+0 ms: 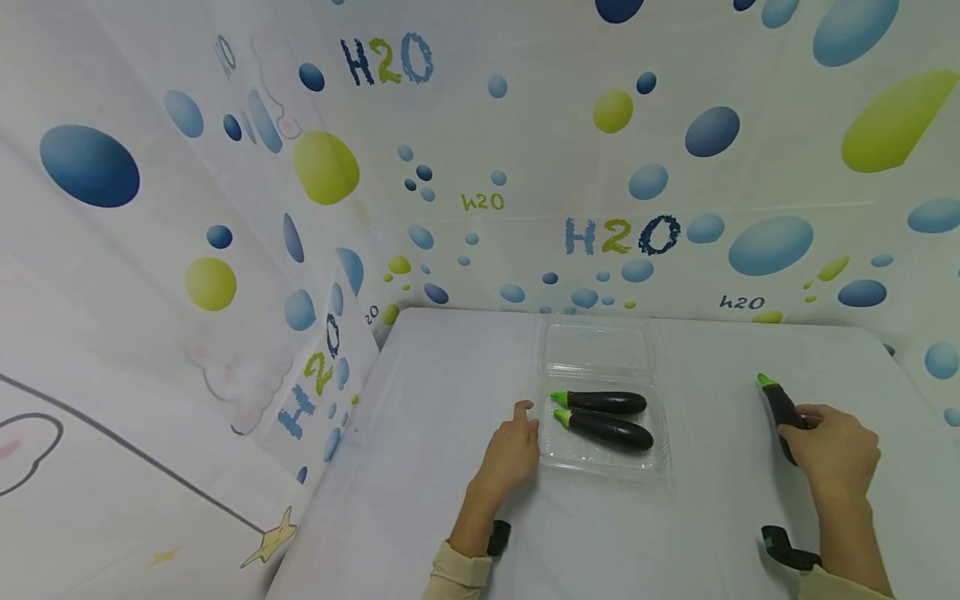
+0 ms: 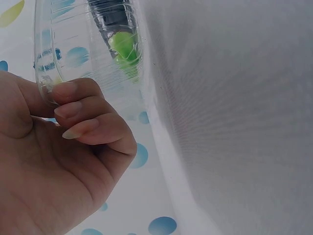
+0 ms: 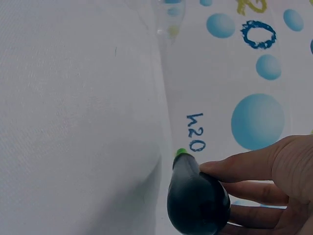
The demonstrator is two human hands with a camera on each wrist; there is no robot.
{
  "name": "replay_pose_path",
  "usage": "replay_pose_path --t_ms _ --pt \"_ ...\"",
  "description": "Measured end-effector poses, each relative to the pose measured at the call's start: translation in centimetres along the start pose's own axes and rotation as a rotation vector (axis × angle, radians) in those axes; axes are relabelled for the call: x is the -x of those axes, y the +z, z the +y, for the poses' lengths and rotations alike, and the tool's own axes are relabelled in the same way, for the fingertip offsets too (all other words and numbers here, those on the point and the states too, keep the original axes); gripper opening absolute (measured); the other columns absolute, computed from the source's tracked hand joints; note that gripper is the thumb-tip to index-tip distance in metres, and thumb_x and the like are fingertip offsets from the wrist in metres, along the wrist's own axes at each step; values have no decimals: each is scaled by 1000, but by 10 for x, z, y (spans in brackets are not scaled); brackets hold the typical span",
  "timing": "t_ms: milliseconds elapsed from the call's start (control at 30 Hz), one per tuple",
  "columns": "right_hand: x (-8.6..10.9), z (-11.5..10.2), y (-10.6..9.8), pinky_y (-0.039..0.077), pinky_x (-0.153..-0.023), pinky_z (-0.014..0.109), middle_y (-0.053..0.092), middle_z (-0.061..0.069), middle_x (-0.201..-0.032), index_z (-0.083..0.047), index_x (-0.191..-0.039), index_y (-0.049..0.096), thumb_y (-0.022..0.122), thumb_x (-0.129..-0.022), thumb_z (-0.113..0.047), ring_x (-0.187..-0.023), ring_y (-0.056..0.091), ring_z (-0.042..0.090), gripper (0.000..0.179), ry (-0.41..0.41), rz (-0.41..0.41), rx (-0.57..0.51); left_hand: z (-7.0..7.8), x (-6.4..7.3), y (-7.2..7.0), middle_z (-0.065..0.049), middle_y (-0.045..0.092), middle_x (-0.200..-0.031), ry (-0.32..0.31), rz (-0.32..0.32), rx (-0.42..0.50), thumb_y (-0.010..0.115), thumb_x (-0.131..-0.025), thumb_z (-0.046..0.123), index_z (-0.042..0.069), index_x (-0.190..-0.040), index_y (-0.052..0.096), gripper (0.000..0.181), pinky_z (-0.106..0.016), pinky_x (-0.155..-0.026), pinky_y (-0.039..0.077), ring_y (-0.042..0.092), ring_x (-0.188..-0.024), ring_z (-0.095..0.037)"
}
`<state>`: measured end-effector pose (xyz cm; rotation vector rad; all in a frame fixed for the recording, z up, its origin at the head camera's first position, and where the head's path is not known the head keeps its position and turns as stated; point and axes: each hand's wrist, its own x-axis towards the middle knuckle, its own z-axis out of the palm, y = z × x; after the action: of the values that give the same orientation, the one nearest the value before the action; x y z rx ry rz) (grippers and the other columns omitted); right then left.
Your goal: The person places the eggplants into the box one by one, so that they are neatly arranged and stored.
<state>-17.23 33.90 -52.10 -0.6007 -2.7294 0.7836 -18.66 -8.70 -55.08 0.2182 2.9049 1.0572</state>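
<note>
My right hand [image 1: 836, 450] grips a dark eggplant [image 1: 782, 410] with a bright green stem, to the right of a clear plastic clamshell box [image 1: 600, 464]. In the right wrist view the thumb and fingers wrap the side of this eggplant [image 3: 195, 200], its green tip pointing away. My left hand [image 1: 510, 454] is at the box's left edge; in the left wrist view its thumb and curled fingers pinch the clear rim [image 2: 44, 88]. Inside the box lie two more eggplants, a rear one [image 1: 607, 402] and a front one [image 1: 611, 430], stems to the left.
The box's lid [image 1: 596, 343] is folded back toward the wall on the white table [image 1: 450, 367]. Behind and to the left hangs a white sheet [image 1: 525, 125] with blue and green dots and H2O lettering. Black wrist mounts [image 1: 783, 550] sit near both sleeves.
</note>
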Motion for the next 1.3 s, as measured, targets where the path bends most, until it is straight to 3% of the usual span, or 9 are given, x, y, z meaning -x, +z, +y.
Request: replay_pose_path --t_ms 267,467,967,1300 --pt "3 -5 -2 36 -83 60 69 34 -113 13 -119 68 75 -89 -11 -104 60 57 39 -66 37 -40 0 1 -1 3 48 -59 -10 -8 3 42 -113 20 -4 -149 44 44 -28 -46 34 42 -48 -11" --pt "4 -14 -6 36 -76 55 68 36 -113 15 -123 67 74 -92 -12 -105 58 57 42 -66 37 -54 0 1 -1 3 48 -59 -7 -7 8 42 -113 20 -4 -149 44 43 -29 -47 34 42 -48 -11" --pt "-2 -39 -7 36 -84 62 67 37 -115 12 -126 67 76 -91 -10 -111 58 61 43 -97 48 -68 0 0 -2 2 49 -60 -2 -11 -3 41 -113 19 -4 -149 44 43 -29 -49 35 43 -50 -12" --pt "-2 -49 -8 42 -66 47 69 36 -111 12 -123 69 78 -89 -8 -100 65 57 40 -156 97 -83 -2 -1 -1 1 51 -61 9 -10 -11 42 -113 19 -4 -149 43 43 -30 -50 38 46 -52 -13"
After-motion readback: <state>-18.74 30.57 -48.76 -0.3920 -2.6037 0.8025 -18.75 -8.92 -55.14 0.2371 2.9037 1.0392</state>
